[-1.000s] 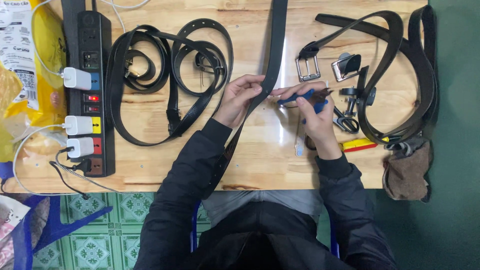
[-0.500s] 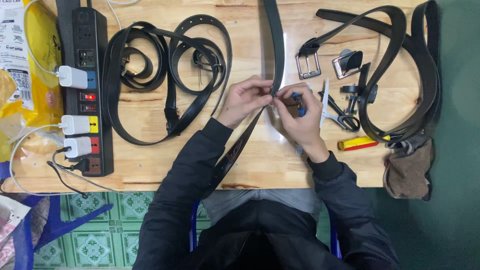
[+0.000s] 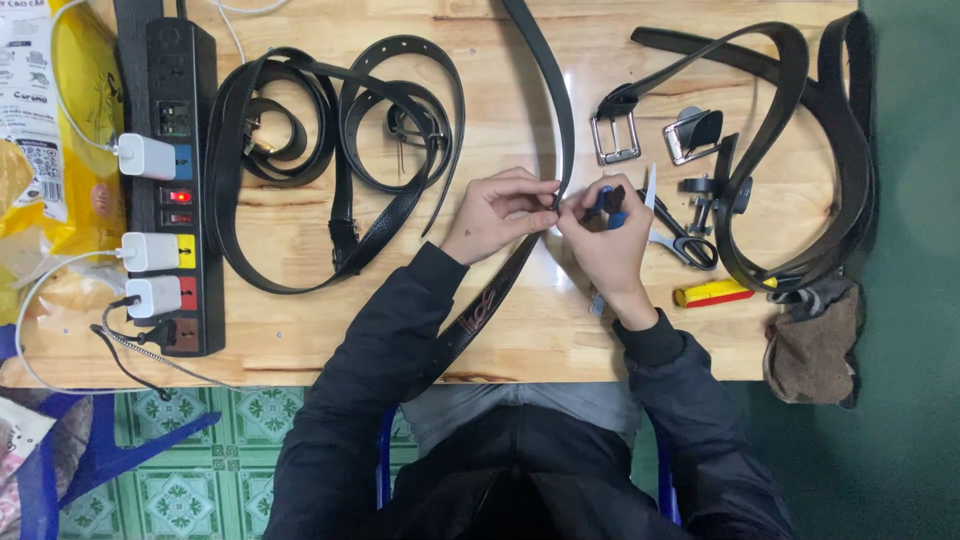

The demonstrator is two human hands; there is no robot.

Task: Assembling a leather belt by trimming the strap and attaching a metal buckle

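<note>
Since half a second ago: hands slightly shifted, both drawn together at the strap; scissors now uncovered to the right of the right hand.

Head view:
- Left hand [image 3: 497, 212]: fingers pinched on the edge of the long black belt [image 3: 553, 110], at mid-tabletop. Grip clenched on the belt.
- Right hand [image 3: 605, 245]: touching the left hand's fingertips at the same spot on the belt; closed around a blue-handled tool [image 3: 607, 205], tip hidden between the fingers.
- Long black belt: runs from the far edge of the tabletop [image 3: 520, 340], curves down between the hands, continues under the left forearm to the near edge.
- Scissors [image 3: 678, 232]: flat on the tabletop, just right of the right hand.
- Silver buckle [image 3: 614, 140]: far right of the hands, attached to another black strap.
- Yellow and red cutter [image 3: 713, 293]: near right, apart from the right hand.
- Coiled black belts [image 3: 340, 150]: left of the hands, well apart.
- Black power strip [image 3: 180, 190]: far left, white chargers plugged in.
- Brown cloth [image 3: 812, 345]: at the near right corner.
</note>
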